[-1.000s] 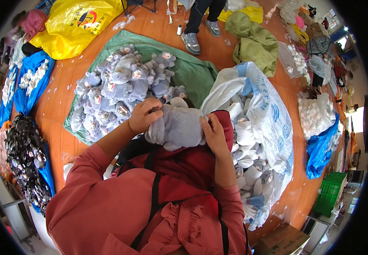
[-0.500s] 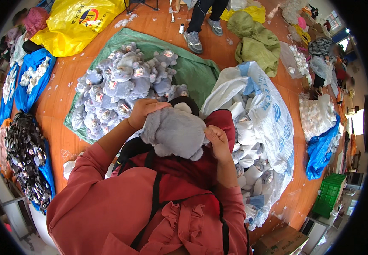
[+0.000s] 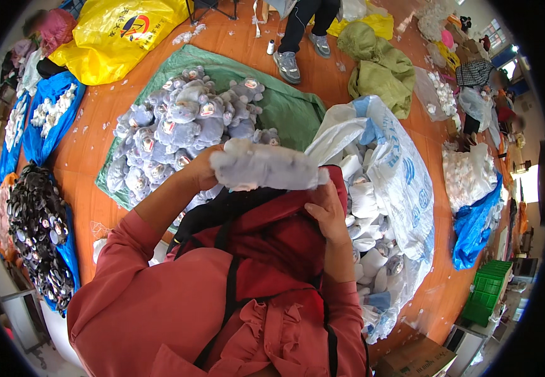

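A grey plush toy (image 3: pixel 269 167) is held up in front of my lap, its narrow side toward me and slightly smeared by motion. My left hand (image 3: pixel 208 168) is closed around its left end, the fingers partly hidden by the plush. At the opposite end, my right hand (image 3: pixel 328 210) grips the toy with its fingers, mostly hidden, while the thumb sits lower. Just beyond lies a heap of similar grey plush toys (image 3: pixel 181 125) on a green sheet (image 3: pixel 291 107). Right of my lap, an open white woven sack (image 3: pixel 404 182) holds white and grey plush pieces (image 3: pixel 367 207).
Dark plush pieces (image 3: pixel 38 235) lie piled on blue sheeting at left. A yellow bag (image 3: pixel 109 56) and an olive sack (image 3: pixel 382 75) rest on the orange floor (image 3: pixel 235 38). A seated person's shoes (image 3: pixel 288 66) appear at the far side. A green crate (image 3: pixel 486 292) stands at right.
The plush toy has been raised away from me and tipped, from its broad furry side to its narrow side. Both hands have shifted with it, and my right thumb has come off the plush.
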A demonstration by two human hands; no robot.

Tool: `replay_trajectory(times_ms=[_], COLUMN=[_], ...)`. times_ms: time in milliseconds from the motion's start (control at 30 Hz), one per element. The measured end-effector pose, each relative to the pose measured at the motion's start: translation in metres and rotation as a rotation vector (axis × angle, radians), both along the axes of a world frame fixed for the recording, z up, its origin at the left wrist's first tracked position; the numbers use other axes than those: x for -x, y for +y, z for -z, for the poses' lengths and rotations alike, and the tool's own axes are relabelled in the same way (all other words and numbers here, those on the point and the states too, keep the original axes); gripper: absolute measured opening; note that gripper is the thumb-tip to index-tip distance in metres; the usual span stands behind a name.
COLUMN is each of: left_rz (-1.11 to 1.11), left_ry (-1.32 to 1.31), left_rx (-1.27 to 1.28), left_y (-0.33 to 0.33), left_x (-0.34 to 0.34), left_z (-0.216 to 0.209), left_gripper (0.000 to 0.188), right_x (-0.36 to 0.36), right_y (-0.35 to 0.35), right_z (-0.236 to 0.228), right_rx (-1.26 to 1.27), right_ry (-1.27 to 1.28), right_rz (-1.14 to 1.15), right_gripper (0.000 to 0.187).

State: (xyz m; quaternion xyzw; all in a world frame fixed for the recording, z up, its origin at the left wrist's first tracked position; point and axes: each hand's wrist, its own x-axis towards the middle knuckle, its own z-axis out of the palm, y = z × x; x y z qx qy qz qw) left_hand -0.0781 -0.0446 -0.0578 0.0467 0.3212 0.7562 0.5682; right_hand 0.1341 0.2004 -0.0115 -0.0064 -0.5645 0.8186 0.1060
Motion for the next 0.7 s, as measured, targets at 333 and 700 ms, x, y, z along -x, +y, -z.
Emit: replay_trajectory(times_ms=[333,700], left_rz=[0.000,-0.374], left_ry=[0.792,0.435], left_rx=[0.271,0.309], left_y=[0.016,0.030], left_x=[-0.031,-0.040], left_z=[-0.058,-0.040], left_gripper=[0.046,0.024], right_x=[0.009,0.001], right_y=[-0.011,-0.029], right_z=[0.020,0.029], right_rx=[0.098,0.013], right_ry=[-0.352,-0.184], right_rz=[0.252,0.376], right_gripper=[0.045,0.036])
